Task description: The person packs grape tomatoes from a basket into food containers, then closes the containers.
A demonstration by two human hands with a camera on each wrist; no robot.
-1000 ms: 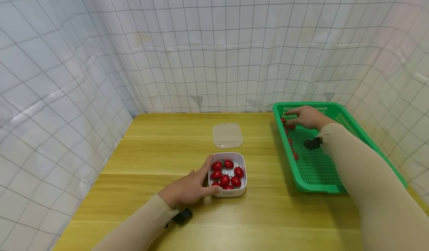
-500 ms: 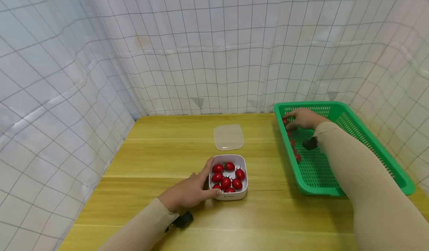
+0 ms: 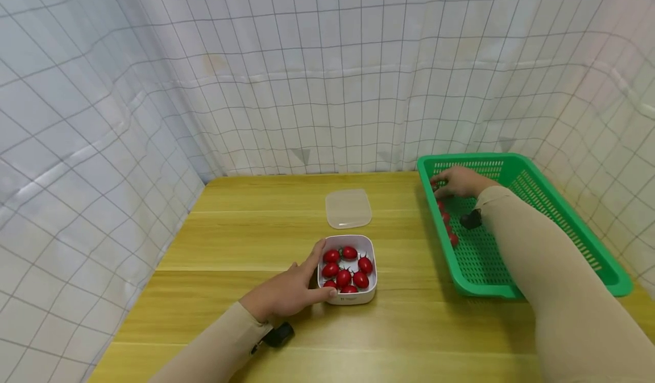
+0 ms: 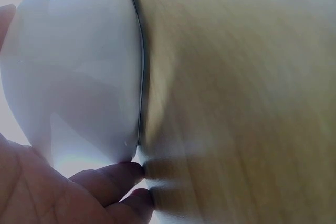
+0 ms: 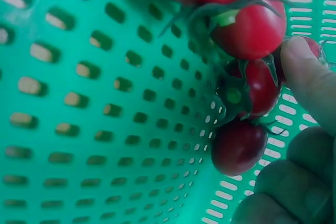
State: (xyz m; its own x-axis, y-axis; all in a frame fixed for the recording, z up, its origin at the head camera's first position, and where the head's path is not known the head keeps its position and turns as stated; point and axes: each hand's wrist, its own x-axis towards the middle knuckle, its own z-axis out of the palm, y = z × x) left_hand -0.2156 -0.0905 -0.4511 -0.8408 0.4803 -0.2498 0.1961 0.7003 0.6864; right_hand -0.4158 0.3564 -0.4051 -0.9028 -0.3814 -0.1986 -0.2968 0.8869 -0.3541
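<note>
A small white food box (image 3: 358,298) with several cherry tomatoes (image 3: 360,279) in it stands mid-table. My left hand (image 3: 284,295) holds it at its left side, thumb along the front wall and forefinger at the back corner. Over in the green basket (image 3: 446,241), my right hand (image 3: 462,182) reaches to the back left corner. There the right wrist view has its thumb pressed on a cherry tomato (image 5: 314,46), mostly hidden behind it, with the other fingers curled below. More tomatoes (image 5: 239,148) lie along the basket's left wall.
A translucent flat lid (image 3: 348,208) lies on the wooden table (image 3: 230,241) just behind the box. A white curtain with a grid pattern (image 3: 307,87) closes off the back and both sides. The basket's raised rim stands between the box and the right hand.
My right hand has lowered its fingers from above the tomatoes onto one in the basket's back left corner. My left hand has stayed at the box. The camera view has shifted slightly.
</note>
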